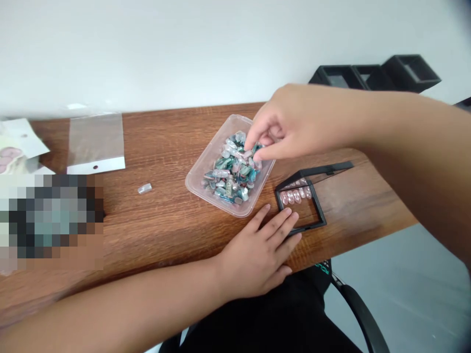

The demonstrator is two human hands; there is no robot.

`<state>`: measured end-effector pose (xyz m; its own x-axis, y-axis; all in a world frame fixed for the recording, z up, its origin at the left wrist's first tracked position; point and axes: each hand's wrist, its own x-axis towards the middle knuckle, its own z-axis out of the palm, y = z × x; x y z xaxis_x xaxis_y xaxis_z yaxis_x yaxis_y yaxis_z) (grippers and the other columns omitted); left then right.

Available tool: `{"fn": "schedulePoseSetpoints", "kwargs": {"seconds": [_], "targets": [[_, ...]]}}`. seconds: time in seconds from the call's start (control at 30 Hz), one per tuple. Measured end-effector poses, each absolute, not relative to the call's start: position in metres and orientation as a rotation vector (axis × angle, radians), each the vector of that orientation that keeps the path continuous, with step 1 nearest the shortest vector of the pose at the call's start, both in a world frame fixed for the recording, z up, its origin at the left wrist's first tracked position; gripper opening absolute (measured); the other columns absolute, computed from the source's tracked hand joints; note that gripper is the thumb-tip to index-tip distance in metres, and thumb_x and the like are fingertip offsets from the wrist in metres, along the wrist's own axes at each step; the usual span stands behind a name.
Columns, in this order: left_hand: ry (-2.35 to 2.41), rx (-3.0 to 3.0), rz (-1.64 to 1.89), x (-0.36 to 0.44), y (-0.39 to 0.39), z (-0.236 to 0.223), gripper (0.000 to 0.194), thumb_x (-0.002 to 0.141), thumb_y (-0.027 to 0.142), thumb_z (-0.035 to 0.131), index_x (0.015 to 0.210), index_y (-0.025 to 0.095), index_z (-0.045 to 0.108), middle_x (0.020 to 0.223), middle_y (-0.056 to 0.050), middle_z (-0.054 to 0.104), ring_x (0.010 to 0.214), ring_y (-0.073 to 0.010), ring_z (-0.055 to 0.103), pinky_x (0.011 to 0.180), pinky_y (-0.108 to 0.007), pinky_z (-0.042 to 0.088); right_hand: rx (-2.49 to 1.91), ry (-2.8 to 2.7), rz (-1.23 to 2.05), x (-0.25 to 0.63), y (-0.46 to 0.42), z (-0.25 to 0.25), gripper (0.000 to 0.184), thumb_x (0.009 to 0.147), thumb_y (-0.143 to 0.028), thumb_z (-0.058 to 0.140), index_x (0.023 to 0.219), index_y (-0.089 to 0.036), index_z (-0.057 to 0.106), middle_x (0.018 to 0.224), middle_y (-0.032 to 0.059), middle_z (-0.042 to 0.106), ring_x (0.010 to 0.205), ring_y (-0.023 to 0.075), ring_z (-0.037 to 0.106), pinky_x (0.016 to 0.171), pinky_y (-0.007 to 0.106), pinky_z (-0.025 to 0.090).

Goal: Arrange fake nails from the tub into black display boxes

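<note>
A clear plastic tub (198,179) holds many loose press-on nails (230,169) in teal, pink and clear tones. My right hand (279,125) reaches over it from the right, thumb and forefinger slightly apart just above the nails, with nothing plainly held between them. Palm down on the table edge lies my left hand (257,255), its fingers stretched out and the tips over the near frame of an open black display case (322,213). Inside the case, a row of glossy pink nails (294,196) lines the far side; its lid is tilted up.
A single clear nail (144,188) lies left of the tub. Farther left are a clear bag (96,142), white cards (27,137) and a blurred-out dark object (55,215). Black open boxes (368,77) stand by the wall. A chair armrest (362,314) is below the table.
</note>
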<state>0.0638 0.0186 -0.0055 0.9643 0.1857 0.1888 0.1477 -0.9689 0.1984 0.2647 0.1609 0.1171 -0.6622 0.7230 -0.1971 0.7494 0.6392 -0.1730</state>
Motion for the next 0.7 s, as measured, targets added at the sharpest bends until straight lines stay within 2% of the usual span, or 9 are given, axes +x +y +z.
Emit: {"fn": "schedulePoseSetpoints", "kwargs": {"seconds": [0.07,0.13,0.23,0.27,0.37,0.53,0.7], "targets": [[0.262,2.929,0.311,0.064,0.018,-0.006,0.059,0.106,0.051,0.042,0.152,0.016,0.053,0.165,-0.019,0.04,0.157,-0.0324,0.036,0.126,-0.055,0.026,1.174,2.751,-0.416,0.262,0.178,0.096,0.027,0.083,-0.05,0.074,0.093,-0.026,0.082,0.059,-0.0101,0.054,0.049,-0.0003,0.052,0.06,0.019,0.041],[0.269,2.927,0.312,0.065,0.017,-0.006,0.059,0.105,0.052,0.044,0.151,0.016,0.054,0.165,-0.018,0.04,0.156,-0.032,0.036,0.126,-0.054,0.027,1.188,2.767,-0.25,0.261,0.184,0.079,0.018,0.075,-0.042,0.083,0.078,-0.025,0.081,0.052,-0.0087,0.05,0.047,0.0038,0.052,0.059,0.022,0.043],[0.275,2.929,0.314,0.066,0.016,-0.006,0.059,0.104,0.052,0.045,0.151,0.016,0.054,0.165,-0.018,0.04,0.156,-0.0317,0.037,0.126,-0.054,0.027,1.187,2.8,-0.046,0.257,0.18,0.068,0.022,0.075,-0.034,0.083,0.062,-0.02,0.073,0.049,-0.0047,0.046,0.052,0.009,0.056,0.063,0.026,0.045],[0.278,2.929,0.317,0.066,0.016,-0.006,0.059,0.104,0.052,0.046,0.151,0.016,0.054,0.165,-0.018,0.041,0.156,-0.0316,0.037,0.125,-0.054,0.027,1.182,2.801,-0.034,0.255,0.178,0.067,0.02,0.076,-0.032,0.082,0.062,-0.02,0.072,0.05,-0.0038,0.047,0.054,0.0103,0.058,0.065,0.027,0.045],[0.288,2.928,0.324,0.066,0.016,-0.006,0.059,0.104,0.052,0.047,0.151,0.017,0.055,0.164,-0.017,0.042,0.156,-0.0311,0.038,0.125,-0.054,0.028,1.232,2.711,-0.055,0.25,0.174,0.069,0.002,0.076,-0.025,0.079,0.075,-0.025,0.078,0.06,-0.0032,0.056,0.059,0.0123,0.058,0.064,0.027,0.041],[0.299,2.933,0.342,0.066,0.015,-0.007,0.059,0.103,0.054,0.048,0.15,0.019,0.056,0.164,-0.016,0.043,0.156,-0.0303,0.037,0.125,-0.053,0.028,1.288,2.647,-0.089,0.248,0.169,0.082,0.008,0.082,-0.029,0.069,0.082,-0.026,0.076,0.066,-0.0029,0.058,0.058,0.0095,0.05,0.061,0.026,0.03],[0.33,2.918,0.328,0.066,0.014,-0.008,0.06,0.103,0.055,0.047,0.152,0.02,0.054,0.166,-0.014,0.039,0.158,-0.0285,0.034,0.127,-0.051,0.025,1.459,2.484,-0.465,0.252,0.157,0.108,0.017,0.088,-0.033,0.063,0.09,-0.021,0.075,0.071,-0.0003,0.062,0.063,0.0107,0.049,0.064,0.029,0.03]]}}
